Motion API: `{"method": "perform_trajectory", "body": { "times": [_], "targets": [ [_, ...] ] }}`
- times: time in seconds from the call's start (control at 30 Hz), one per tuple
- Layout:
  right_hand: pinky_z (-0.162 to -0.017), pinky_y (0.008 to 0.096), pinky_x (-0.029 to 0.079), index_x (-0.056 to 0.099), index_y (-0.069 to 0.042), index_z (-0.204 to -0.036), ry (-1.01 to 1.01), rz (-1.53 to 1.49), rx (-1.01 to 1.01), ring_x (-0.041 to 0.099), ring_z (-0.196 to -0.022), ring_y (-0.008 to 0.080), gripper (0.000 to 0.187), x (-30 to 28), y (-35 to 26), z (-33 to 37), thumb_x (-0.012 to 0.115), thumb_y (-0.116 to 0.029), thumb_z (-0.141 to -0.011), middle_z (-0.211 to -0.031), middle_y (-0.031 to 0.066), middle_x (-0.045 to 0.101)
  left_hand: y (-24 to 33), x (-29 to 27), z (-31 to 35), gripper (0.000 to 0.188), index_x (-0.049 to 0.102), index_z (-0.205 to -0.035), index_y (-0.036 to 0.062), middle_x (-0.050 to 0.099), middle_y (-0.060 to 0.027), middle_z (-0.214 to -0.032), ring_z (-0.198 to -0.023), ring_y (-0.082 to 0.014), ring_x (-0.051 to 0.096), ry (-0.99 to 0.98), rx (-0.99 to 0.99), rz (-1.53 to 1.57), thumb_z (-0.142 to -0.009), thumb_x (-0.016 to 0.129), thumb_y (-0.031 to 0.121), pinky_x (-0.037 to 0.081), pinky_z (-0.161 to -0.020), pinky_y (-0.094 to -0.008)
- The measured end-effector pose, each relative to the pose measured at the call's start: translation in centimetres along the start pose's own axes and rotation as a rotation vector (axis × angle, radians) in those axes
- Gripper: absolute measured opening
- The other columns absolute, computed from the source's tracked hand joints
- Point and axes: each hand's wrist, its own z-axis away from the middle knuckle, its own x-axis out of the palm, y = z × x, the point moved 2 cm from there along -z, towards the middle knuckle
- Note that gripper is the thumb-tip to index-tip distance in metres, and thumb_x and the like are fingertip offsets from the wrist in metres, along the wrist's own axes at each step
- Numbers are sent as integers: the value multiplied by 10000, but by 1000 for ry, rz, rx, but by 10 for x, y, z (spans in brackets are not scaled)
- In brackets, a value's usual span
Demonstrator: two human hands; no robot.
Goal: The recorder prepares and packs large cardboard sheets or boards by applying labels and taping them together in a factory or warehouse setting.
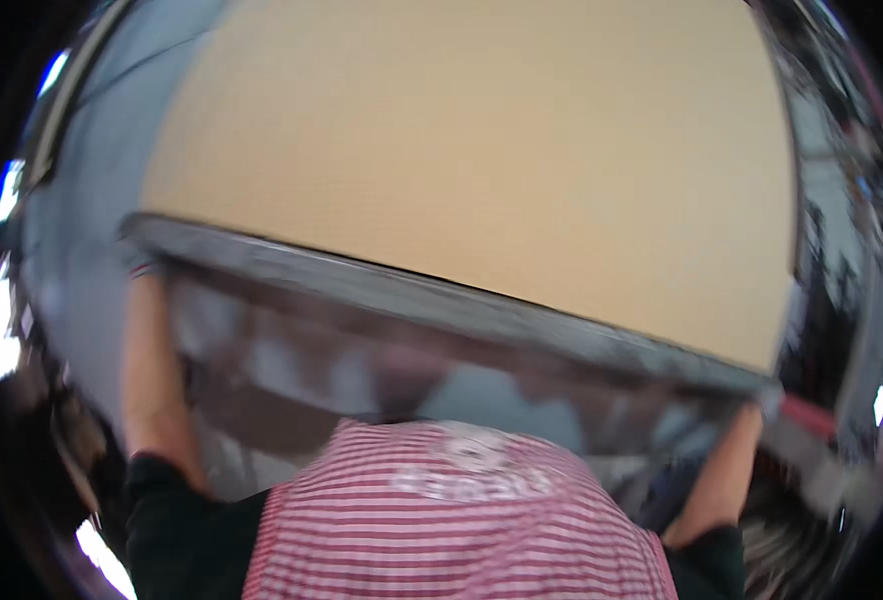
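A large flat tan panel [481, 140] fills most of the view in front of me. Along its near side runs a long grey edge strip [411, 290], slanting down from left to right. My left hand [141, 258] grips the strip's left end, and what looks like a grey glove covers it. At the right end, my right hand [758, 408] holds the same side of the panel. Both arms are spread wide. Motion blur smears the fingers, and the panel hides part of them.
Grey floor [91, 190] stretches along the panel's left. Beyond its right side stands blurred dark clutter [831, 300], with a red object [806, 415] close to my right hand. A red-and-white checked apron [451, 520] covers my front.
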Motion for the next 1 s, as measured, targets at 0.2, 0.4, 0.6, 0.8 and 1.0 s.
{"method": "perform_trajectory", "body": {
  "times": [0.2,0.4,0.6,0.8,1.0],
  "targets": [
    [-941,411,433,498,28,-1256,56,-651,335,558,-1068,311,601,41,-27,91,460,-451,-895,-1241,156,546,17,-4,12,403,603,-1141,12,629,-120,-1121,-1036,-238,597,566,-920,1279,-943,387,288,467,-920,-353],
    [-967,416,427,452,13,-1319,168,-684,325,541,-1119,301,628,55,-42,108,406,-468,-918,-1317,160,494,-42,-30,44,408,615,-1130,48,638,-94,-1104,-1034,-241,595,437,-823,1388,-937,406,342,453,-940,-377],
    [-914,426,460,516,9,-1224,186,-616,341,579,-1055,306,567,65,-61,103,459,-446,-890,-1217,140,570,-2,-26,36,422,600,-1149,31,623,-97,-1144,-1058,-231,583,694,-921,1302,-946,406,347,438,-959,-360],
    [-905,404,468,522,27,-1216,269,-571,310,587,-1029,301,565,63,-55,103,492,-433,-890,-1197,132,585,26,-23,33,454,582,-1196,46,610,-100,-1176,-1096,-225,558,667,-948,1287,-949,397,378,413,-988,-353],
    [-885,390,470,554,15,-1172,126,-478,250,592,-1021,278,507,7,5,76,468,-413,-913,-1135,116,601,-72,-37,76,472,576,-1192,27,606,-123,-1178,-1106,-251,557,124,-519,1588,-966,358,379,398,-1016,-374]
  ]
}}
